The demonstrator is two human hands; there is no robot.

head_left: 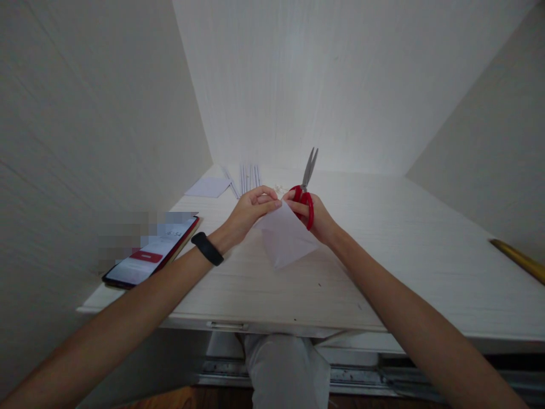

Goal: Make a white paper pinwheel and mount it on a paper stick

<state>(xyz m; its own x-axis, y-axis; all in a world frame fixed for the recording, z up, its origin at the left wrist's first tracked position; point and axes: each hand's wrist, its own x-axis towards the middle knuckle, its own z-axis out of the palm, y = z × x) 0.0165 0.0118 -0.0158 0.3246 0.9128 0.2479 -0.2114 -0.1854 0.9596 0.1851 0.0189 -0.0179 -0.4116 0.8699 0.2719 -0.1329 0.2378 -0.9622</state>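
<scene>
A piece of white paper [287, 238] hangs at a slant from my fingertips, one corner up. My left hand [255, 207] pinches it near that top corner, thumb over the sheet. My right hand [317, 216] meets it there, its thumb and a finger also at the corner. Red-handled scissors [307, 196] hang on the fingers of my right hand, blades pointing up and away and slightly apart. The blades touch no paper. Small pale scraps [280, 189] lie just behind the fingertips, partly hidden.
Several thin paper strips [249, 177] lie at the back of the white desk [404, 255], beside a flat white sheet [208, 187]. A lit phone [153, 255] rests by the left wall. Something gold-coloured [519, 260] is at the right edge. Walls enclose the back and sides.
</scene>
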